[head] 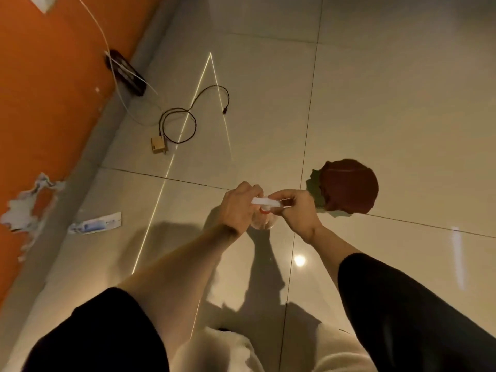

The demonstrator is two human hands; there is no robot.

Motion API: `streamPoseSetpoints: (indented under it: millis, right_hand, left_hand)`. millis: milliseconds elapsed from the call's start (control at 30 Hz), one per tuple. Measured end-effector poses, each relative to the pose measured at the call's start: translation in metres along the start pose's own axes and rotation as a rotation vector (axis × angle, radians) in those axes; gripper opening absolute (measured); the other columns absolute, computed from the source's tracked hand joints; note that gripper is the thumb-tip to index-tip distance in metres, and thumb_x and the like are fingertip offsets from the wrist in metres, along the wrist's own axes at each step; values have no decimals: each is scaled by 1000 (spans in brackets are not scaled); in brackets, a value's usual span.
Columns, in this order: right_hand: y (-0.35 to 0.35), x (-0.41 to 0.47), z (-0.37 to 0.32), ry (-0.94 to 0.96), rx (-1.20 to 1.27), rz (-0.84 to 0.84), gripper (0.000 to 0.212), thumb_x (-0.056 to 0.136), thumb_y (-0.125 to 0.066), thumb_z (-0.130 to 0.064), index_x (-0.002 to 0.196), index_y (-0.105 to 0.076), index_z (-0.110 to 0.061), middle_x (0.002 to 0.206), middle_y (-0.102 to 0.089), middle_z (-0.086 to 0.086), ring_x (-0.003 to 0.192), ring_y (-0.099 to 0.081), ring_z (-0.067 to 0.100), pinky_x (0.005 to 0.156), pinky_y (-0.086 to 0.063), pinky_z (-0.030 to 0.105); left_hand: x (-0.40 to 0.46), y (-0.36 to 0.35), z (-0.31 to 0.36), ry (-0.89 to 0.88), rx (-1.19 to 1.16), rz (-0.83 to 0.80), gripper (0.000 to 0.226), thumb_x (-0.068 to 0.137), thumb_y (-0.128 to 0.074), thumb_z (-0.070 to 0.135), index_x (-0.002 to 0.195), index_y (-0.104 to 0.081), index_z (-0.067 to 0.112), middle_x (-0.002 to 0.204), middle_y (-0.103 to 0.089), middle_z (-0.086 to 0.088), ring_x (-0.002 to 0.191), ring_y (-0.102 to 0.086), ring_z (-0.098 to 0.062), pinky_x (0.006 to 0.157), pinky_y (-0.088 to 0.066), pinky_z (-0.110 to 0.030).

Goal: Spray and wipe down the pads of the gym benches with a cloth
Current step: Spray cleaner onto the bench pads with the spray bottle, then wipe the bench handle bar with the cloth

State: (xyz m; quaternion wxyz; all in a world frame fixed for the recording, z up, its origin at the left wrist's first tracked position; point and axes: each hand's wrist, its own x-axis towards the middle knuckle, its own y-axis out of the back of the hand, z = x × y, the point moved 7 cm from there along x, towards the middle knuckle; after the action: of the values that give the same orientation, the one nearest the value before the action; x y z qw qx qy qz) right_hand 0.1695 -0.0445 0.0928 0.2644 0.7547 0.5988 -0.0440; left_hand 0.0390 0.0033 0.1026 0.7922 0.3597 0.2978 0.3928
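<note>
My left hand [239,208] gripped the clear plastic spray bottle [264,221] over the glossy tiled floor [375,103], while my right hand [298,210] pinched its white nozzle [265,202]. A crumpled dark-red cloth [349,186] lay just beyond, right.

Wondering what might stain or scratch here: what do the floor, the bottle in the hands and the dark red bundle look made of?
Floor: glazed ceramic or stone tile, glossy; it mirrors lights and shows grout lines. Bottle: probably clear plastic, see-through, with a white spray head. Dark red bundle: soft matte cloth, rumpled, over something green.
</note>
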Motion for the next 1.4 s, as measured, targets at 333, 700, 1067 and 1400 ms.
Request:
streamPoseSetpoints:
  millis: [333, 700, 1067, 1400]
  right_hand:
    - [-30, 75, 70, 86, -23, -24, 43, 80, -66, 10, 121, -66, -5, 121, -64, 9, 107, -60, 21, 95, -53, 37]
    - [90, 45, 115, 253, -621, 410, 39, 72, -69, 8, 108, -69, -5, 107, -63, 12, 92, -60, 31, 74, -52, 37]
    - [135, 52, 183, 248, -940, 419, 33, 69, -81, -8, 101, -74, -11, 100, -70, 8, 87, -62, 32, 65, -54, 39]
    - [149, 54, 197, 151, -783, 509, 32, 73, -74, 4, 103, -74, -5, 109, -68, 13, 100, -60, 34, 76, -55, 38]
  left_hand:
    - [61, -65, -61, -106, -15, 149, 19, 95, -53, 11, 113, -60, 14, 112, -52, -6, 98, -51, -21, 78, -43, -28]
    - [104, -133, 76, -490, 41, 181, 27, 77, -76, 8, 102, -68, 10, 106, -62, -8, 109, -50, -27, 95, -45, -42]
    - [129, -236, 104, -379, 187, 153, 30, 82, -75, 25, 110, -71, 13, 114, -62, -10, 108, -55, -31, 104, -39, -51]
    - [129, -232, 114, -525, 112, 228, 11, 85, -69, 6, 84, -66, 16, 87, -59, -2, 83, -56, -24, 97, -44, -52]
